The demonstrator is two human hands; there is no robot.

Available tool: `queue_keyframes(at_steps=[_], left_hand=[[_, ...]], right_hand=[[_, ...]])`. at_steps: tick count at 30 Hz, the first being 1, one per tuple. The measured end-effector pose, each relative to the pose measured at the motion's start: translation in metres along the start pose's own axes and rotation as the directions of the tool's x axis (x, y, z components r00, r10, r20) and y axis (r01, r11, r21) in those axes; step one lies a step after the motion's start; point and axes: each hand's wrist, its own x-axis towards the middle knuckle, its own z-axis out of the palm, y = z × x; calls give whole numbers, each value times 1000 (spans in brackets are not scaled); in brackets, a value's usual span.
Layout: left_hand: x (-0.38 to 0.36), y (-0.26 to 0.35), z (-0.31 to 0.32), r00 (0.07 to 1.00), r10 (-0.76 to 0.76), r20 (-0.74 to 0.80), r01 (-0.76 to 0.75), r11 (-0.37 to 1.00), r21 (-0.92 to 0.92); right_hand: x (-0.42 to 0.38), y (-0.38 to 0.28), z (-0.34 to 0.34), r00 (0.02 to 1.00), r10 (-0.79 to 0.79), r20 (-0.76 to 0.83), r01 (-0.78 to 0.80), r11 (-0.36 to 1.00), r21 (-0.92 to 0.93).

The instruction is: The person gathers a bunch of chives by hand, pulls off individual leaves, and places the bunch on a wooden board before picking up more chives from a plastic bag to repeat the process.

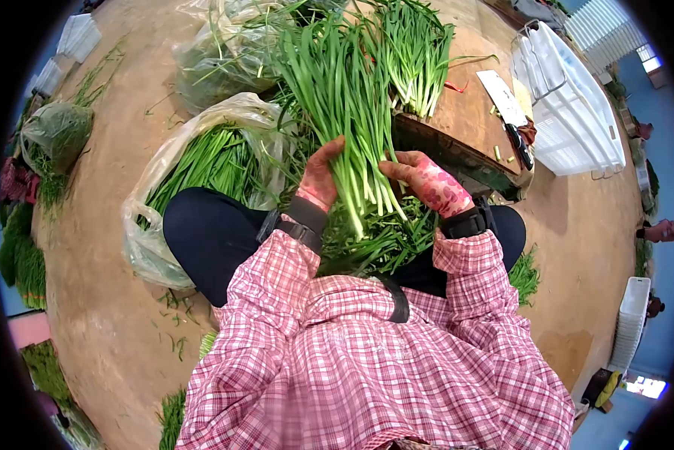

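Both the left hand (320,178) and right hand (431,184) are closed around a bunch of chives (344,105) above the lap. Left of the bunch, a plastic bag (164,172) holds more greens; its far contents blur. Right, a white crate (569,112) is cut off.

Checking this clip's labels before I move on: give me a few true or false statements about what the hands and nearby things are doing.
1. Both hands grip one bunch of green chives. True: left hand and right hand hold its pale stem ends.
2. The cleaver is in the right hand. False: it lies on the wooden block.
3. A plastic bag of greens lies by the left knee. True.
4. The white crate is full of chives. False: no chives show in it.
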Motion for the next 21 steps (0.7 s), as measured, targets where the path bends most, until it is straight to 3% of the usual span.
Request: queue_keyframes(at_steps=[1,4,5,7,8,9,10,11,13,14,15,18,20,21], left_hand=[[-1,-1,22,1000,-14,27,14,1000,-16],[-5,-2,49,968,-65,244,100,986,-135],[-4,-1,50,976,-50,210,80,987,-136],[-4,2,50,978,-36,205,83,971,-223],[-7,1,51,983,-7,183,53,968,-247],[-8,2,49,985,2,175,39,972,-231],[-7,4,46,986,11,167,25,977,-213],[5,-1,6,981,27,193,31,956,-290],[4,-2,11,1000,30,1,-29,968,-249],[4,-2,14,995,36,-95,-56,973,-224],[-3,0,48,993,12,-121,-43,965,-257],[-9,3,40,997,40,-64,-52,979,-195],[-5,2,11,999,-47,20,48,996,-70],[-8,0,33,995,-92,-27,89,991,-100]], right_hand=[[-7,-8,8,994,45,-96,-36,994,102],[-8,-11,2,994,103,-37,-102,994,24],[-7,-11,-3,992,122,-18,-123,992,-17],[-11,-14,-5,947,-116,-298,42,969,-243],[-10,-14,-4,859,-280,-429,101,914,-394],[-14,-27,4,825,-307,-474,112,912,-396],[-10,-25,10,830,-345,-437,221,925,-310],[-8,-25,17,835,-386,-392,173,860,-480],[-6,-29,27,871,-389,-301,14,631,-776],[2,-18,26,870,-405,-282,43,631,-775],[4,-15,25,874,-378,-306,63,712,-699],[13,1,22,854,-388,-346,195,855,-480],[12,3,25,839,-390,-379,239,891,-386],[13,5,28,835,-379,-399,235,901,-365]])
